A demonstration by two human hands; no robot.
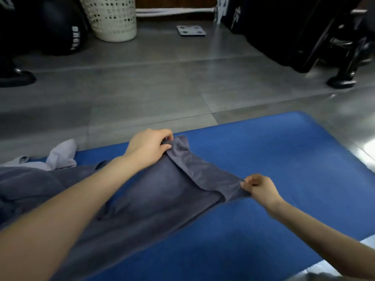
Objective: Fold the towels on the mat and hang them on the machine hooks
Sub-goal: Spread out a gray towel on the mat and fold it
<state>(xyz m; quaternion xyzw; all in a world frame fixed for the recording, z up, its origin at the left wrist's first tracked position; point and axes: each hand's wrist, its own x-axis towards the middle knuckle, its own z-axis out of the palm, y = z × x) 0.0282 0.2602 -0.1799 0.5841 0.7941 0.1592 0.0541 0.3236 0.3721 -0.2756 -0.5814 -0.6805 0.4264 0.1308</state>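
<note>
Head view: grey towel [158, 191] is lying lengthwise on the blue mat [274, 155], soft and creased, its far end doubling over in a narrow flap. Left hand [150, 146] is pinching one flap corner, right hand [258, 187] pinching the other.

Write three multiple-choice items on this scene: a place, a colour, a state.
1. Where does the grey towel lie? A on a table; B on the mat; C on a chair.
2. The mat's colour? A red; B green; C blue.
3. The left hand and right hand are: A pinching the towel; B lying flat; C hanging idle.
1 B: it spreads over the mat. 2 C: its surface is blue. 3 A: each pinches an end of the folded edge.
</note>
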